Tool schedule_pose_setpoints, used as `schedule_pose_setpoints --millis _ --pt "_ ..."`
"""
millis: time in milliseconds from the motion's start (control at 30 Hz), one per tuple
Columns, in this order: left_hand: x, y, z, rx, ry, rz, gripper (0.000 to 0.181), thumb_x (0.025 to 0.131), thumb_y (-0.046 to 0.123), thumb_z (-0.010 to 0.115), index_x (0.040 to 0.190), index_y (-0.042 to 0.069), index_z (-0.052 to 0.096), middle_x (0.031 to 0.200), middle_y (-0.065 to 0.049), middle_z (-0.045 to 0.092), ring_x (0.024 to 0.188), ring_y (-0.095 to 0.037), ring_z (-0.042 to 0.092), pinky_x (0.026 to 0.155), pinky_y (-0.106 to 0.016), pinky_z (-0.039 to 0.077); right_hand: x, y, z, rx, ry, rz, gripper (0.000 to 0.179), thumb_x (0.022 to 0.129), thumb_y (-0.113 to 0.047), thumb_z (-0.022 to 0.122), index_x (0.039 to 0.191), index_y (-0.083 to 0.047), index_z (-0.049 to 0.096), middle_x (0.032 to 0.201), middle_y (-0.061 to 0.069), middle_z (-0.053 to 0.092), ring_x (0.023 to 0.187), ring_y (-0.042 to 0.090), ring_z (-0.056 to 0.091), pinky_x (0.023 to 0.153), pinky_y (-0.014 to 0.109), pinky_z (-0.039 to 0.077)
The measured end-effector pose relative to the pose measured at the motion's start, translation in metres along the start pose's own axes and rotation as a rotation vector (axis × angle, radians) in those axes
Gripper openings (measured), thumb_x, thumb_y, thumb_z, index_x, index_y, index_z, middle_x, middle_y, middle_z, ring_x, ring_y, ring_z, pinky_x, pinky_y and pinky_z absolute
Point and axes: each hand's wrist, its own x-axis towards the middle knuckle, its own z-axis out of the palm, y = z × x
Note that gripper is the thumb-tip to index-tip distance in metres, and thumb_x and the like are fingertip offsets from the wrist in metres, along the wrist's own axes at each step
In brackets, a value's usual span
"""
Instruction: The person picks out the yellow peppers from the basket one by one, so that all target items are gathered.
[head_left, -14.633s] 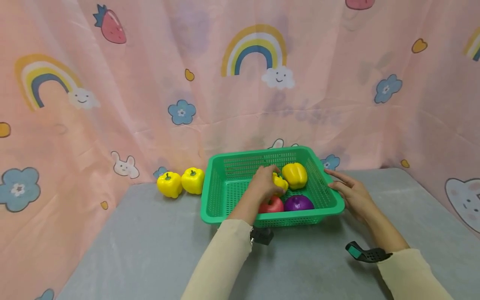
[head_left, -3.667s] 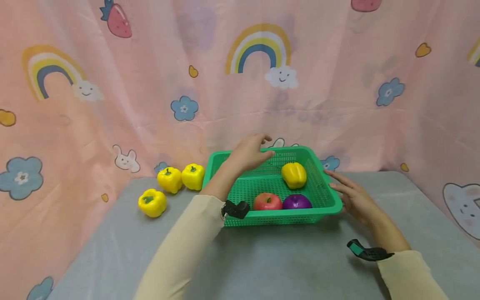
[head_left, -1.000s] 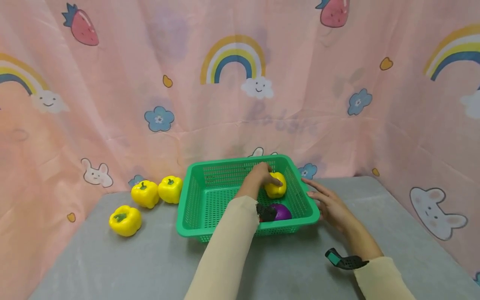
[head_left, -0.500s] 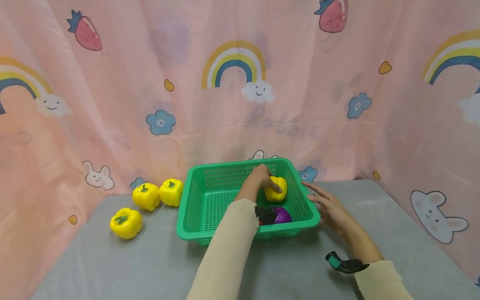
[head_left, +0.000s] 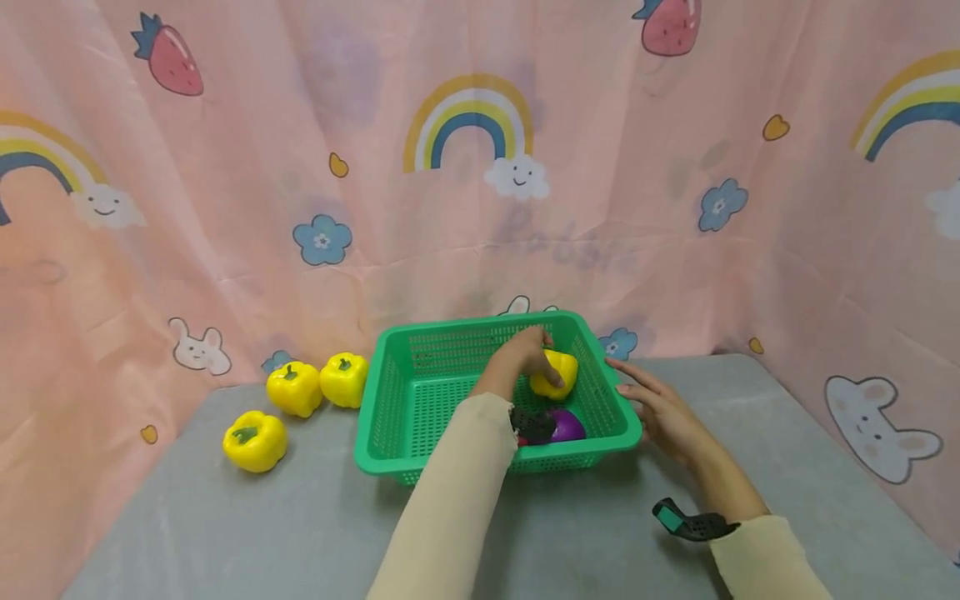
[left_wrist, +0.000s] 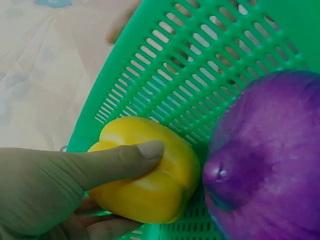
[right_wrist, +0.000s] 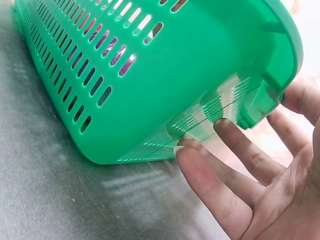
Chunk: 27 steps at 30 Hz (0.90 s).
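Note:
Inside the green basket (head_left: pixel 427 464), my left hand (head_left: pixel 517 357) grips a yellow bell pepper (head_left: pixel 562 377) near the right end. The left wrist view shows the thumb (left_wrist: pixel 127 159) pressed across the pepper's side, other fingers curling beneath. Close to that pepper lies a round purple onion-like vegetable (left_wrist: pixel 265 155) with a pointed nub. A red apple (head_left: pixel 522 442) beside it is mostly hidden by my wrist. My right hand (head_left: pixel 666 417) touches the basket's right end, fingers spread and fairly straight against its outer wall and rim.
Three more yellow bell peppers stand left of the basket: a front one (head_left: pixel 256 442), a middle one (head_left: pixel 295 388) and one (head_left: pixel 344 379) right by the basket's side. A pink printed curtain (head_left: pixel 465 250) hangs behind the grey table (head_left: pixel 300 525).
Earlier my left hand held another pepper in the basket; that one now stands front left on the table. The left hand has since come back and gripped the remaining pepper, which has tilted slightly.

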Motion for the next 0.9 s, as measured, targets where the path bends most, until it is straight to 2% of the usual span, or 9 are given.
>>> schedule_pose_setpoints --millis 167,333,667,900 --pt "-0.003 0.009 0.0 0.068 0.061 0.034 0.071 0.071 0.022 0.085 0.132 0.011 0.048 0.132 -0.008 0.053 0.117 -0.024 0.054 0.096 -0.037 0.049 -0.001 -0.002 0.002 0.014 0.01 0.013 0.055 0.102 -0.034 0.042 0.153 -0.025 0.022 0.125 -0.002 0.052 0.092 0.019 0.07 0.066 0.038 0.059" --pt "-0.014 0.014 -0.008 0.079 0.073 0.047 0.072 0.071 0.022 0.085 0.132 0.011 0.048 0.131 -0.008 0.055 0.115 -0.024 0.055 0.095 -0.037 0.05 0.003 -0.003 0.003 0.007 -0.007 0.008 0.054 0.103 -0.032 0.041 0.153 -0.026 0.022 0.123 -0.001 0.053 0.093 0.018 0.069 0.067 0.038 0.059" --pt "-0.032 0.017 -0.015 0.041 0.117 0.098 0.073 0.07 0.021 0.086 0.132 0.011 0.049 0.124 -0.007 0.059 0.1 -0.02 0.058 0.084 -0.031 0.054 0.002 -0.001 0.001 -0.008 -0.017 -0.011 0.051 0.104 -0.032 0.038 0.152 -0.027 0.024 0.131 -0.01 0.045 0.098 0.012 0.067 0.074 0.037 0.058" --pt "-0.046 0.013 -0.028 -0.033 0.159 0.123 0.073 0.069 0.021 0.087 0.13 0.012 0.047 0.119 -0.007 0.059 0.097 -0.02 0.058 0.079 -0.03 0.052 0.002 -0.002 0.001 -0.04 0.002 -0.012 0.053 0.103 -0.035 0.04 0.152 -0.027 0.024 0.144 0.0 0.033 0.101 0.01 0.065 0.078 0.034 0.057"
